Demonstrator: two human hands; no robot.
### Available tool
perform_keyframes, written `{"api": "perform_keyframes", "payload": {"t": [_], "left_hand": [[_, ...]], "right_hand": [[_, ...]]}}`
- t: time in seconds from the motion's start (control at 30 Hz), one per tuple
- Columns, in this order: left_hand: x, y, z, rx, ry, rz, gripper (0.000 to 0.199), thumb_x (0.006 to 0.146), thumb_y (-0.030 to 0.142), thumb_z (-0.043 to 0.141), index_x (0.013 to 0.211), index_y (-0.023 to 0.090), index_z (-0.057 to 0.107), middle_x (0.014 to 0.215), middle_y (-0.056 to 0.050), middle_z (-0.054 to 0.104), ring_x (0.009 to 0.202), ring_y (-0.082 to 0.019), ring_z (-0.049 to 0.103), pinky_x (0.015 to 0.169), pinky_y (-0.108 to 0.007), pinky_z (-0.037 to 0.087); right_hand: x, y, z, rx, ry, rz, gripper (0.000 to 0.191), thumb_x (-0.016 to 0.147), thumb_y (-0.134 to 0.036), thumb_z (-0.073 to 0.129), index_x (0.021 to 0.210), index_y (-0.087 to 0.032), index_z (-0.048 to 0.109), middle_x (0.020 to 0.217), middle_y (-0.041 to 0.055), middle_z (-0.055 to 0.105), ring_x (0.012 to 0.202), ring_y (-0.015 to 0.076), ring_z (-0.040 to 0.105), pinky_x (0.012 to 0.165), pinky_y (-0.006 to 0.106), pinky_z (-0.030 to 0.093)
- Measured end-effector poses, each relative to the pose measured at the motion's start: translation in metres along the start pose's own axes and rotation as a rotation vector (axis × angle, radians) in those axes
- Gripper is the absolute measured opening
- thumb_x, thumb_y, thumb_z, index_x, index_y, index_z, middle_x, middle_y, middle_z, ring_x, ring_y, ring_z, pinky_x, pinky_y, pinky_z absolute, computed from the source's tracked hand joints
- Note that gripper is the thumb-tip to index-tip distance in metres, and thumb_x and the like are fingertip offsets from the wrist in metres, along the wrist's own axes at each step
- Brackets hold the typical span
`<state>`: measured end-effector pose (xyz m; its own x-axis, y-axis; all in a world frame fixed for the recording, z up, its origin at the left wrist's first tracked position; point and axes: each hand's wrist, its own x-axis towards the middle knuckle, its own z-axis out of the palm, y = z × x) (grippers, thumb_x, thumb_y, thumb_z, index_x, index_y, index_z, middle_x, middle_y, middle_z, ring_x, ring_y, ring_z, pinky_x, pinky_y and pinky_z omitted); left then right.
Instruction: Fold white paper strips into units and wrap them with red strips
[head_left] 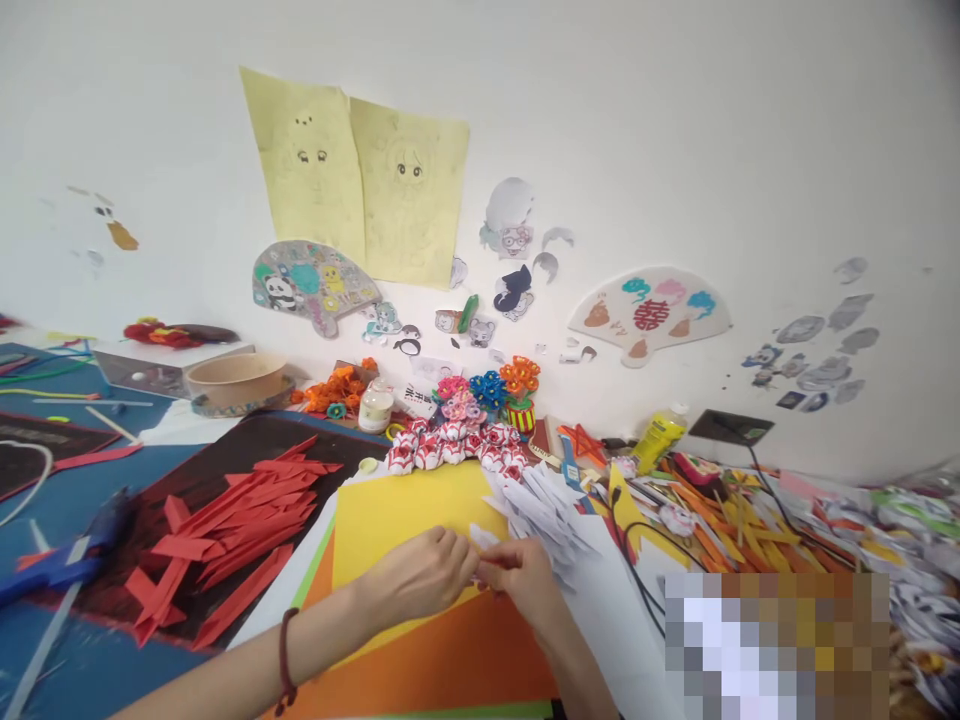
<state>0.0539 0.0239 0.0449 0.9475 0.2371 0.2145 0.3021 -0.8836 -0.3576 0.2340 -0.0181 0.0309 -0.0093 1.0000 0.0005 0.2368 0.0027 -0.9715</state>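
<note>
Over the yellow paper sheet (412, 500), my left hand (431, 570) and my right hand (521, 580) meet with fingers pinched together. A small white folded paper piece (484, 537) shows between them; its lower part is hidden by my fingers. Beneath the yellow sheet lies an orange sheet (435, 670). Just beyond my right hand is a heap of white folded paper strips (544, 525). Behind the yellow sheet stand several red-and-white folded paper pieces (454, 445) in a cluster.
Red folded paper strips (240, 520) lie on a dark mat at left, beside a blue glue gun (75, 565). Paper flowers (487, 390), a jar (376, 408) and a yellow bottle (660, 438) line the wall. A black cable (626, 550) runs at right near orange strips (727, 530).
</note>
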Motion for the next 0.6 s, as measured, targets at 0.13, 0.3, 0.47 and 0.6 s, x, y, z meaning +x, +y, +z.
{"api": "perform_keyframes", "payload": {"t": [0.13, 0.3, 0.47, 0.6], "left_hand": [[0.034, -0.036, -0.023, -0.342, -0.013, 0.084, 0.03, 0.092, 0.046, 0.049, 0.093, 0.018, 0.057, 0.079, -0.002, 0.064, 0.07, -0.018, 0.057, 0.065, -0.031, 0.038], [0.108, -0.099, -0.012, -0.476, 0.009, 0.04, 0.022, 0.098, 0.027, 0.04, 0.097, 0.019, 0.06, 0.088, -0.003, 0.066, 0.08, -0.015, 0.06, 0.071, -0.026, 0.041], [0.185, -0.137, 0.055, -0.209, 0.017, -0.009, 0.017, 0.087, 0.008, 0.051, 0.098, 0.017, 0.063, 0.095, -0.008, 0.066, 0.095, -0.02, 0.057, 0.082, -0.03, 0.038], [0.213, -0.145, 0.086, -0.173, 0.014, 0.055, 0.018, 0.086, 0.01, 0.054, 0.096, 0.02, 0.065, 0.093, -0.007, 0.068, 0.097, -0.018, 0.055, 0.084, -0.029, 0.035]], "right_hand": [[0.003, -0.003, -0.015, -0.041, 0.15, 0.01, 0.016, 0.066, -0.025, 0.064, 0.057, -0.017, 0.075, 0.047, 0.0004, 0.062, 0.044, 0.0142, 0.051, 0.044, 0.023, 0.037], [0.004, -0.002, -0.017, -0.233, 0.355, 0.045, 0.015, 0.065, -0.023, 0.064, 0.065, -0.019, 0.078, 0.055, 0.0037, 0.068, 0.054, 0.0214, 0.059, 0.05, 0.028, 0.043], [0.004, 0.011, -0.002, -0.276, 0.345, 0.067, 0.011, 0.065, -0.024, 0.067, 0.066, -0.022, 0.078, 0.061, 0.0051, 0.072, 0.058, 0.0233, 0.062, 0.055, 0.029, 0.046], [0.004, 0.019, 0.002, -0.316, 0.353, 0.066, 0.009, 0.066, -0.028, 0.07, 0.067, -0.024, 0.078, 0.062, 0.0043, 0.071, 0.061, 0.0236, 0.062, 0.059, 0.03, 0.047]]}}
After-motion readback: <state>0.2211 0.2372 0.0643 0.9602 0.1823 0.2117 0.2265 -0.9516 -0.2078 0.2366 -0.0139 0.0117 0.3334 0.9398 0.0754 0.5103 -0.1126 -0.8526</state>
